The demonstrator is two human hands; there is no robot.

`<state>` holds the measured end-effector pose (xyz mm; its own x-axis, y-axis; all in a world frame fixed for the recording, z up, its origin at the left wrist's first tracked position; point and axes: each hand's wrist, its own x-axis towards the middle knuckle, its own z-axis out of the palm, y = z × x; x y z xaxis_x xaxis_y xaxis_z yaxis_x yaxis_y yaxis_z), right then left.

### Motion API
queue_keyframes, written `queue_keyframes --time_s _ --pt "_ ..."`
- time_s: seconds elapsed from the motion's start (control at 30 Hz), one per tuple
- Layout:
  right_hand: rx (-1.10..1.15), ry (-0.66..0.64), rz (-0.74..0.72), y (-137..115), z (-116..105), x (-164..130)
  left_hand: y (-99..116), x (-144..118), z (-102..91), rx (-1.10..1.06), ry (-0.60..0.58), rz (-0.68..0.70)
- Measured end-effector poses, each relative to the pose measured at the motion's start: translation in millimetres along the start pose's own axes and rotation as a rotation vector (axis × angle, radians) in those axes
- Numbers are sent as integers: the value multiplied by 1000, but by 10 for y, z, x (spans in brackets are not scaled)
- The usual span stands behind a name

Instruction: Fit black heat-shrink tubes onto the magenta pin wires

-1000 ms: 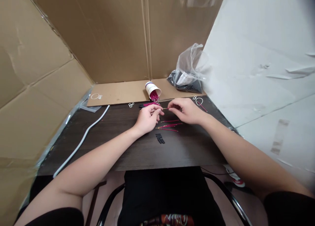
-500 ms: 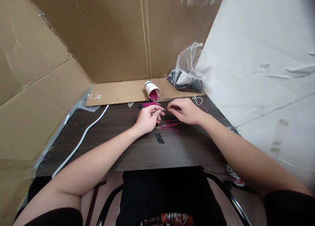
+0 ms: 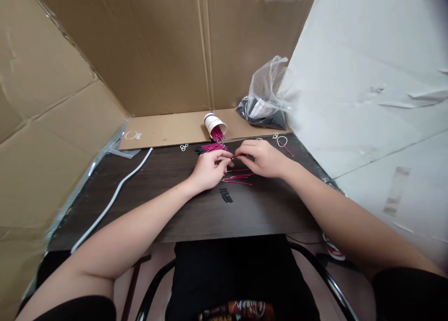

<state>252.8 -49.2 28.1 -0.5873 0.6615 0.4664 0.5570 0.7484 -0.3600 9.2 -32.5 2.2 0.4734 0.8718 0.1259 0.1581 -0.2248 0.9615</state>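
My left hand and my right hand meet over the dark table, fingertips pinched almost together. Between them shows the short end of a thin magenta wire, gripped by my right fingers. Whatever my left fingers pinch is hidden by them. Just below the hands lie several loose magenta wires with gold-coloured ends. Nearer to me is a small group of short black sleeves. Behind my left hand rests a pile of magenta wires with black ends.
A paper cup lies on its side, magenta wires spilling out. Behind to the right stands a clear plastic bag of black pieces. A white tube runs along the left. White rubber bands lie near the cardboard strip. Cardboard walls enclose the table.
The fingertips of my two hands have come closer together, and less of the wire shows between them. The whole view has shifted slightly.
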Motion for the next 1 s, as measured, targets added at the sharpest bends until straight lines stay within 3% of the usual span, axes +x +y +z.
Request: queue_keyframes --time_s 0.53,0.77,1.0 --pt "8 3 -48 -30 0 4 21 23 -8 -43 -37 -50" --pt "6 -5 -13 -57 4 -5 -11 -6 -2 13 -19 56" --pt "35 1 -22 -62 10 5 13 -3 1 8 -35 40"
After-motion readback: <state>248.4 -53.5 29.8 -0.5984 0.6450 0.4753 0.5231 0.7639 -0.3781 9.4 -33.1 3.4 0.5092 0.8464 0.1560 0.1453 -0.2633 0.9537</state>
